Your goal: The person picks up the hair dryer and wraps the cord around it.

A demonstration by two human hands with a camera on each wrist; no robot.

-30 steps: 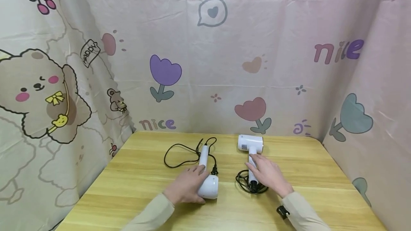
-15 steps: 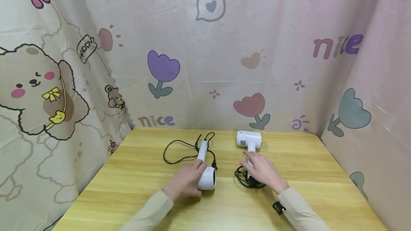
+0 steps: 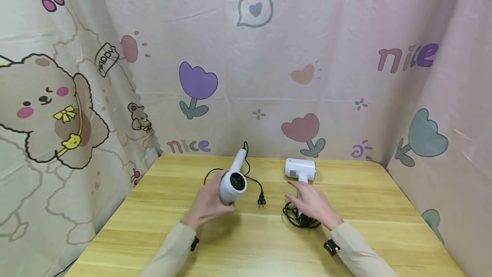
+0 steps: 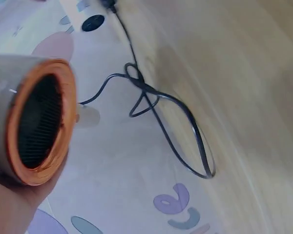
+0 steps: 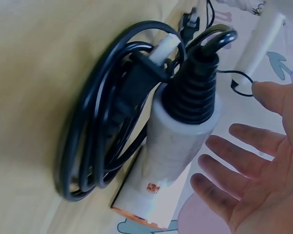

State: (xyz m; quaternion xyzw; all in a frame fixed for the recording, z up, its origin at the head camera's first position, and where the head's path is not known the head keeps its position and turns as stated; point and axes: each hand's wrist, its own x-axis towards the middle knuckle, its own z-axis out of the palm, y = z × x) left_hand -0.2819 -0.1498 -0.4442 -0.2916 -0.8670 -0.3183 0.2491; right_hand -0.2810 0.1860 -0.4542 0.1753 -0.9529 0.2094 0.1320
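My left hand point(image 3: 207, 202) grips a white hair dryer point(image 3: 227, 189) by its barrel and holds it raised over the wooden table, its round dark end facing up toward me and its handle pointing away. The left wrist view shows an orange-rimmed grille point(image 4: 66, 122) at the barrel's other end. A second white hair dryer point(image 3: 300, 169) lies at the back right, barrel away from me. My right hand point(image 3: 316, 204) hovers over its handle, fingers extended and holding nothing. In the right wrist view the palm point(image 5: 268, 204) faces that handle point(image 5: 178, 141).
The raised dryer's loose black cord trails across the wooden table point(image 3: 153, 230), ending in a plug point(image 3: 261, 200) between the dryers. A bundled black cord point(image 5: 88, 131) lies beside the second dryer's handle. A patterned cloth point(image 3: 250, 67) hangs behind the table and along both sides.
The left hand has lifted the left dryer off the table and tilted its barrel, dragging its cord. The right hand has stayed near the second dryer's handle.
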